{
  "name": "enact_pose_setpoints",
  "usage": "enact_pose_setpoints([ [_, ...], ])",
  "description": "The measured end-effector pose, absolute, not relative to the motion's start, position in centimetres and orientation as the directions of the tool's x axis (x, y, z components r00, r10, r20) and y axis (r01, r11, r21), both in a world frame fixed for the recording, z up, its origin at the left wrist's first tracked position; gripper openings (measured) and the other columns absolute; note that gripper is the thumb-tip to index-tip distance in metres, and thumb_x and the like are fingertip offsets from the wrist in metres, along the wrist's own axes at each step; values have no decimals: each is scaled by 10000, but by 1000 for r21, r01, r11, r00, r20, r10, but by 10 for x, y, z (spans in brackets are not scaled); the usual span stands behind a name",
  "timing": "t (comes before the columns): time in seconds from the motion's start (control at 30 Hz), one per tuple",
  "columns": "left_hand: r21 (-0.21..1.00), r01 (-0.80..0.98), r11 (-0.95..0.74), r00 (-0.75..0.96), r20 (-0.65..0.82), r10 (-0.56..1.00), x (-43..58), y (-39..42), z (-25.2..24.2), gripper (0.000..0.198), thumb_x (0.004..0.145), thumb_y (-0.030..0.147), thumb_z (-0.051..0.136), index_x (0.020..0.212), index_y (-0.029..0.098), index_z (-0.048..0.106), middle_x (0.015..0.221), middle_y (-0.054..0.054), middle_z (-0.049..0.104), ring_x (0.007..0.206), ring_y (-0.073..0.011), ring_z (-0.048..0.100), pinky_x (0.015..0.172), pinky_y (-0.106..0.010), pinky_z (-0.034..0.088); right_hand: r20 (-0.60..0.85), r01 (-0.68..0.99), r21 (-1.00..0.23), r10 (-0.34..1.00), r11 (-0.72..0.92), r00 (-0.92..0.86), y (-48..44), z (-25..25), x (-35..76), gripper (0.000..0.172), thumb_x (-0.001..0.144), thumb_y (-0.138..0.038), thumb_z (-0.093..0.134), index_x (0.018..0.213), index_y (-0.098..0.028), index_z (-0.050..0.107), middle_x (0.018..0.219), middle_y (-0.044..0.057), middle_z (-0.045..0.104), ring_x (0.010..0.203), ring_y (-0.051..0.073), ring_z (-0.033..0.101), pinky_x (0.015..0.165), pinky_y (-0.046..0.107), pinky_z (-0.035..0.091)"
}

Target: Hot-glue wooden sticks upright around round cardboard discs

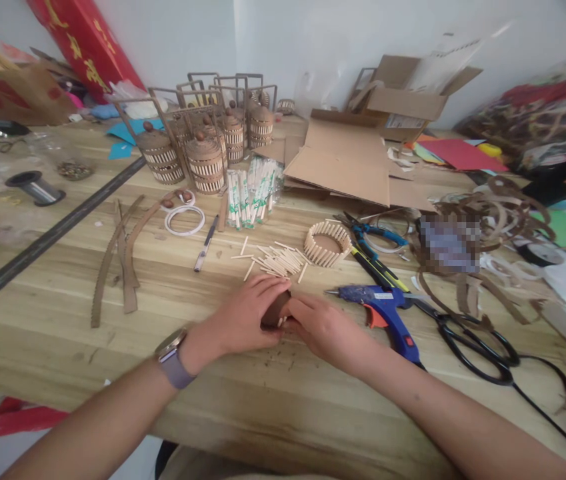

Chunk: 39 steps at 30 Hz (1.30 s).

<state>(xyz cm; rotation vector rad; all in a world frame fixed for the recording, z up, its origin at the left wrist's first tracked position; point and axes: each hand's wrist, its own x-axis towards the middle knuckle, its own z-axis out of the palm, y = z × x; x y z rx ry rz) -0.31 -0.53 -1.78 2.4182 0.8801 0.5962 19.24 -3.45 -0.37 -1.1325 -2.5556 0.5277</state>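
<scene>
Near the front of the table, my left hand curls around a small brown round piece, perhaps cardboard, mostly hidden by the fingers. My right hand is closed against its right side, the fingertips at a short wooden stick; whether they grip the stick or the round piece, I cannot tell. Just beyond the hands lies a loose pile of short wooden sticks. Behind it to the right stands a ring of upright sticks on a brown base. A blue hot glue gun lies right of my right hand.
Scissors, blue-handled pliers and a yellow-black cutter lie to the right. A pen-like knife and brown strips are left. Several lidded baskets, packaged sticks and flattened cardboard stand or lie behind.
</scene>
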Motion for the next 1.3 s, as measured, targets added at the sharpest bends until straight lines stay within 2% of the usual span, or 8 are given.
enact_pose_setpoints([
  [0.3, 535, 499, -681, 678, 248, 692, 1, -9, -21, 662, 715, 213, 683, 1340, 148, 473, 1371, -154, 564, 1296, -316, 477, 1120, -528, 386, 134, 634, -459, 754, 622, -643, -37, 7, 190, 156, 872, -33, 529, 887, -166, 609, 871, 69, 694, 762, 183, 629, 657, 274, 464],
  [0.43, 511, 510, -692, 675, 260, 690, 2, -11, -22, 616, 756, 244, 661, 1335, 145, 475, 1362, -161, 562, 1302, -313, 469, 1131, -526, 369, 161, 630, -509, 784, 586, -599, -37, 30, 200, 236, 873, -118, 588, 1103, -172, 592, 1006, 83, 705, 844, 194, 658, 728, 298, 497],
  [0.57, 493, 542, -680, 669, 237, 705, 1, -13, -22, 654, 752, 221, 636, 1374, 170, 443, 1388, -158, 542, 1321, -323, 451, 1130, -550, 352, 101, 787, -469, 909, 401, -403, -41, 54, 236, 88, 900, -279, 568, 931, -213, 618, 798, 38, 700, 659, 177, 643, 587, 277, 453],
  [0.77, 483, 557, -676, 669, 221, 710, 1, -13, -23, 695, 746, 209, 631, 1406, 189, 415, 1413, -134, 523, 1339, -325, 421, 1128, -534, 360, -107, 977, -211, 992, 42, -66, -62, 49, 302, 304, 815, -531, 611, 731, -239, 627, 637, 73, 673, 503, 246, 606, 453, 313, 346],
  [0.83, 481, 570, -666, 660, 216, 720, 1, -14, -23, 687, 745, 219, 640, 1397, 168, 431, 1409, -133, 529, 1331, -335, 408, 1120, -532, 373, -136, 980, -200, 991, -6, -22, -67, 39, 310, 314, 793, -538, 627, 716, -234, 625, 614, 79, 664, 497, 249, 600, 457, 322, 356],
  [1.03, 475, 585, -658, 646, 218, 731, 2, -15, -20, 684, 741, 213, 654, 1393, 176, 451, 1399, -113, 545, 1270, -340, 425, 1086, -534, 404, -178, 890, -414, 975, -194, 129, -63, 24, 307, 224, 707, -432, 617, 786, -222, 615, 680, 54, 665, 608, 252, 620, 568, 357, 448],
  [1.17, 474, 580, -663, 648, 225, 728, 1, -13, -20, 690, 739, 215, 654, 1396, 180, 447, 1403, -115, 544, 1277, -339, 427, 1089, -540, 397, -172, 548, -812, 980, -201, 105, -66, 24, 300, 339, 662, -406, 682, 934, -223, 595, 847, 47, 694, 762, 233, 638, 643, 327, 492],
  [1.3, 470, 589, -658, 638, 229, 735, 1, -11, -22, 692, 728, 220, 659, 1387, 177, 452, 1413, -122, 531, 1295, -335, 430, 1109, -542, 379, -329, 266, -917, 941, -298, -78, -67, 26, 283, 338, 683, -427, 729, 898, -185, 633, 662, -3, 592, 592, 152, 528, 533, 265, 404],
])
